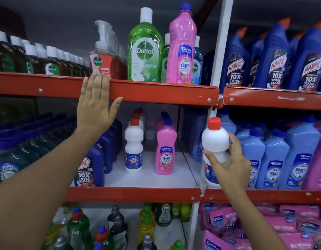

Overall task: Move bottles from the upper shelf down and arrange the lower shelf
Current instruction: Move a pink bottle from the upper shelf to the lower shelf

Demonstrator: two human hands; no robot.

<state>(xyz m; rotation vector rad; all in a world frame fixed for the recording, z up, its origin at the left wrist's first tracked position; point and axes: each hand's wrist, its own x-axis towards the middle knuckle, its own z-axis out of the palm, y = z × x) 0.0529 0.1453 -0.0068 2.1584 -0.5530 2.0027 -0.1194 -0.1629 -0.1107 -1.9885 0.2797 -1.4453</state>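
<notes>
Right hand [228, 165] around white bottle [216, 141]

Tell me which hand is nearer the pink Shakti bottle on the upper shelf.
Left. The left hand rests on the shelf edge beside the pink Shakti bottle; the right hand is far below it.

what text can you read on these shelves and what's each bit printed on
"Dettol": green bottle, upper shelf.
"Dettol", "FOAMING": red pump bottle.
"2X", "SHAKTI": tall pink bottle, upper shelf.
"HARPIC", "10X TOTAL CLEAN": blue bottles, upper right.
"Rin": white red-capped bottle, lower shelf.
"Pril": green bottle, bottom shelf.
Fine print everywhere is too blurred; the white bottle in the right hand shows no readable label.
</notes>
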